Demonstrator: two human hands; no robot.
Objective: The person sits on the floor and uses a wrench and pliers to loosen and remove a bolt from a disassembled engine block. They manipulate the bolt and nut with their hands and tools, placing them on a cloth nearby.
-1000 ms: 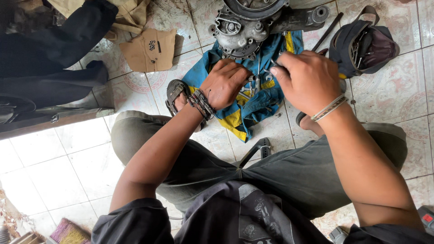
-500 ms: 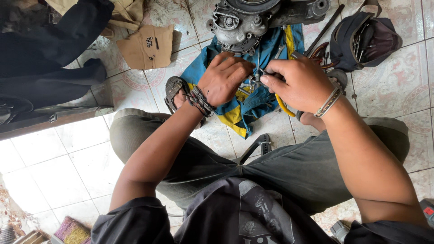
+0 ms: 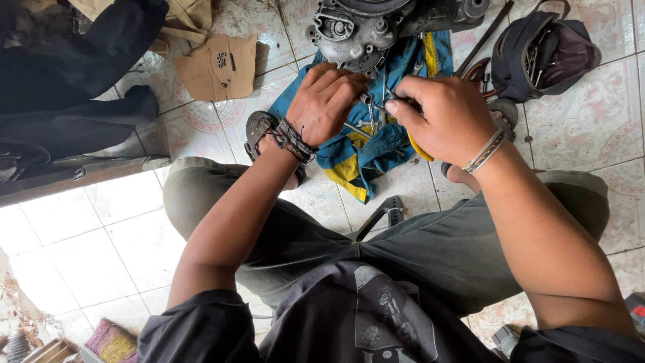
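Both hands have closed in over the last second, meeting at the top centre of the frame. My left hand (image 3: pixel 326 101) curls down, fingers together, on small metal bits (image 3: pixel 366 117) lying on the blue cloth (image 3: pixel 366 151); whether it clamps anything I cannot tell. My right hand (image 3: pixel 440 114) pinches a thin dark tool (image 3: pixel 396 94), fingers shut on it. Above sits the grey engine (image 3: pixel 363 30). Those bits look light, hard and probably greasy, best nipped by fingertips; the engine looks heavy and stiff.
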